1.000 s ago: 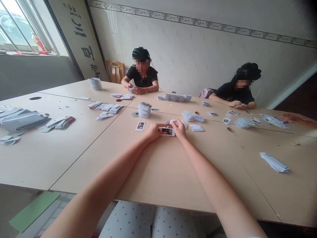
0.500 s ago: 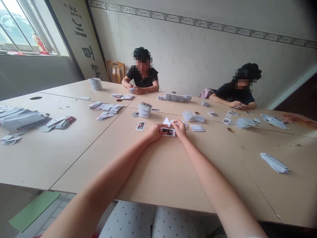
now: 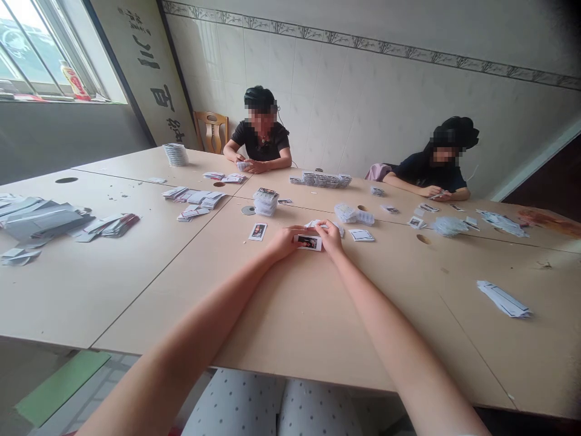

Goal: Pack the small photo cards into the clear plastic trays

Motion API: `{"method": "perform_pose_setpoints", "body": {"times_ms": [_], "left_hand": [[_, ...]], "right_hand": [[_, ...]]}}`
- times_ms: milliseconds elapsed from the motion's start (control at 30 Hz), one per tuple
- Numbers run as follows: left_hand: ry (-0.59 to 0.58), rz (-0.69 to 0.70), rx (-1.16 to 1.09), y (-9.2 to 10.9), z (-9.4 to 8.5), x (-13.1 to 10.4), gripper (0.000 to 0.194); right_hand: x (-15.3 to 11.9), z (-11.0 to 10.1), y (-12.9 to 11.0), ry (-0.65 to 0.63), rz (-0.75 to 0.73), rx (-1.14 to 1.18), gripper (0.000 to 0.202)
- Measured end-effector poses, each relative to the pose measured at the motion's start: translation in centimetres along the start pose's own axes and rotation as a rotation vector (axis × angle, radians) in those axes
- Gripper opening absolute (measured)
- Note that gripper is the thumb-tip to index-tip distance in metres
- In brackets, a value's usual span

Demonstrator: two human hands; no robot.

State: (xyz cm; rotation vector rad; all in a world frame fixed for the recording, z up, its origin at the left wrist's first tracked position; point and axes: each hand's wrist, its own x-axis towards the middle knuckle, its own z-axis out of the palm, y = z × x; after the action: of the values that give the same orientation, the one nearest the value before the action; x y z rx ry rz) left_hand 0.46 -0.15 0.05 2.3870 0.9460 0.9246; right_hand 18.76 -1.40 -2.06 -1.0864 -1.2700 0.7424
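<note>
Between my hands is a small white-bordered card with a dark picture (image 3: 309, 243), just over the tabletop. My left hand (image 3: 285, 241) has its fingers closed on the card's left end. At the upper right corner, my right hand (image 3: 330, 240) pinches the card's edge; its fingertips partly hide what they grip. Behind the fingers lie some pale pieces (image 3: 336, 226), mostly covered by my right hand. A similar picture card (image 3: 258, 231) lies flat to the left, and a white card with a dark outline (image 3: 362, 235) lies to the right.
Beyond my hands stand a stack of clear plastic cases (image 3: 265, 203) and more clear cases (image 3: 347, 212). Folded paper piles (image 3: 43, 218) cover the table's left side. A bundle of paper strips (image 3: 503, 299) lies at right. Two people (image 3: 258, 136) sit across, handling small items.
A white triangular flap that stood up behind the card between my hands is no longer visible. My right fingers have shifted slightly; both arms stay nearly in place.
</note>
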Motion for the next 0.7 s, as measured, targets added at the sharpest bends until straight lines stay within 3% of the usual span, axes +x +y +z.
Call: {"method": "perform_pose_setpoints", "body": {"times_ms": [267, 367, 467, 600, 700], "left_hand": [[0.028, 0.005, -0.010, 0.1, 0.0, -0.1, 0.052], [0.091, -0.066, -0.053, 0.1, 0.1, 0.0, 0.056], [0.241, -0.227, -0.213, 0.2, -0.3, 0.2, 0.062], [0.470, -0.401, -0.469, -0.3, -2.2, 0.3, 0.068], [0.633, -0.514, -0.450, -1.6, -3.9, 0.0, 0.068]], "right_hand": [[0.0, 0.1, 0.0, 0.041, 0.038, 0.019, 0.024], [-0.1, 0.1, -0.1, 0.095, 0.061, 0.022, 0.024], [-0.2, 0.2, -0.3, 0.133, 0.093, 0.031, 0.025], [-0.6, 0.2, -1.0, 0.101, 0.173, 0.060, 0.025], [-0.7, 0.2, -1.3, 0.092, 0.208, 0.062, 0.025]]}}
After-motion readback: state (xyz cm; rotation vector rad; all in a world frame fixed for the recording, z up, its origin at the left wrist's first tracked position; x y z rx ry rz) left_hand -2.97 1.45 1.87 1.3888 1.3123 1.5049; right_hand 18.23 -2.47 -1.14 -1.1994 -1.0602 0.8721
